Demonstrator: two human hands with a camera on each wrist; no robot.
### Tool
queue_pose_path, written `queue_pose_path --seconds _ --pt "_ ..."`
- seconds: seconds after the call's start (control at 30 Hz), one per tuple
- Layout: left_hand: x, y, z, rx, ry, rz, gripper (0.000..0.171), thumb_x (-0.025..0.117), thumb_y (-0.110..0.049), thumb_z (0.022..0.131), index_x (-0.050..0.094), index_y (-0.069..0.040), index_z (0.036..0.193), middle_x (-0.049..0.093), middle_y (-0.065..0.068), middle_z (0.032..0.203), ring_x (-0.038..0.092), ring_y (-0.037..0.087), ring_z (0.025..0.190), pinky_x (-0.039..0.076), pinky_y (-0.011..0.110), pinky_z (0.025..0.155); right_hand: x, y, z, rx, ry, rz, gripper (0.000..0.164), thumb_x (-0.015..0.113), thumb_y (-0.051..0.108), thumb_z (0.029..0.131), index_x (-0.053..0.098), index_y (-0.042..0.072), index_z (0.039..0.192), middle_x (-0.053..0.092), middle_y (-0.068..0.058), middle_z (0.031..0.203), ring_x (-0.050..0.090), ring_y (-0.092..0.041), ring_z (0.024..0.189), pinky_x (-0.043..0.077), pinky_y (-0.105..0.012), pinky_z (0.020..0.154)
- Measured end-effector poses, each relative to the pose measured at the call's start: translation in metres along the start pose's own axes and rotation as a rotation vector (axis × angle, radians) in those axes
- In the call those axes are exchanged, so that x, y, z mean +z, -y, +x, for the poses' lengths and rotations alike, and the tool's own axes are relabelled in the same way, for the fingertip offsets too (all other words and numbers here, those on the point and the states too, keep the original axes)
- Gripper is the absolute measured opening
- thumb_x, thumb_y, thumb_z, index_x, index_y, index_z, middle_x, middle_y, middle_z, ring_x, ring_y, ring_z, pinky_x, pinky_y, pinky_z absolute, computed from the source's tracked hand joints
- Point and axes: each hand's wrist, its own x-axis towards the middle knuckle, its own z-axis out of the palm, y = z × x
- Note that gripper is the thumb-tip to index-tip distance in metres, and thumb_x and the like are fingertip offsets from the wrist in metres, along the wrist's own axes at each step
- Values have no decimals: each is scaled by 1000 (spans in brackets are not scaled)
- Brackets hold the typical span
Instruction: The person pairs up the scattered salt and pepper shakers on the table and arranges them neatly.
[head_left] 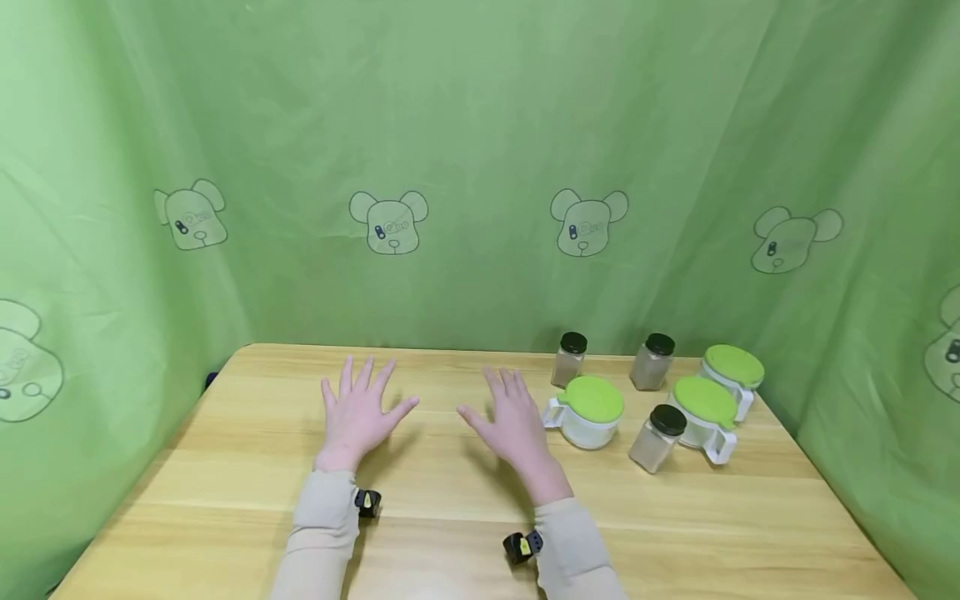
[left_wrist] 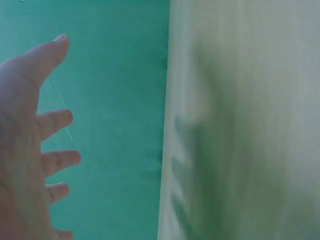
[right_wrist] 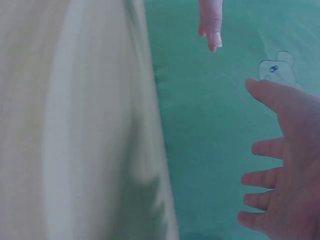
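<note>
Fingers spread and palm down, my left hand [head_left: 358, 418] hovers over the left-middle of the wooden table [head_left: 442, 483], casting a shadow on it. My right hand [head_left: 516, 425] is held the same way a little to the right, its thumb pointing toward the left one. Neither holds anything. Nearest the right hand is a white-handled glass pot with a green lid [head_left: 595, 400]. Behind that pot a small jar with a black lid [head_left: 570, 360] stands upright. In the left wrist view the left hand's thumb [left_wrist: 47, 57] and fingertips show against the green cloth.
Farther right stand two more green-lidded pots, one in front [head_left: 703, 402] and one behind [head_left: 733, 367]. Two black-lidded jars are among them, one nearer [head_left: 657, 439] and one farther back [head_left: 652, 363]. A green curtain [head_left: 480, 292] surrounds the table's back and sides.
</note>
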Motion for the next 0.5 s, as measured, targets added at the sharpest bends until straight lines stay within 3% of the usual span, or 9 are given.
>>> queue_pose_path --seconds 0.13,0.27,0.5 --pt "-7 -8 1 29 -39 -10 77 49 -70 88 38 -24 150 38 11 155 22 40 147 3 72 114 -15 2 -1 22 -100 91 73 59 54 91 42 8 146 43 -18 150 36 -40 141 30 -56 116" --pt "-13 -16 4 85 -101 -12 72 50 -67 90 45 -23 145 52 7 145 40 36 138 13 68 115 -28 -1 -4 49 -200 149 68 60 50 92 45 9 144 47 -17 148 41 -39 138 32 -54 115" --pt "-20 -31 16 219 -207 6 58 54 -61 91 59 -21 133 64 5 132 52 29 127 24 60 115 -43 -18 -7 94 -386 169 68 64 43 91 45 3 142 45 -20 148 39 -39 139 31 -54 116"
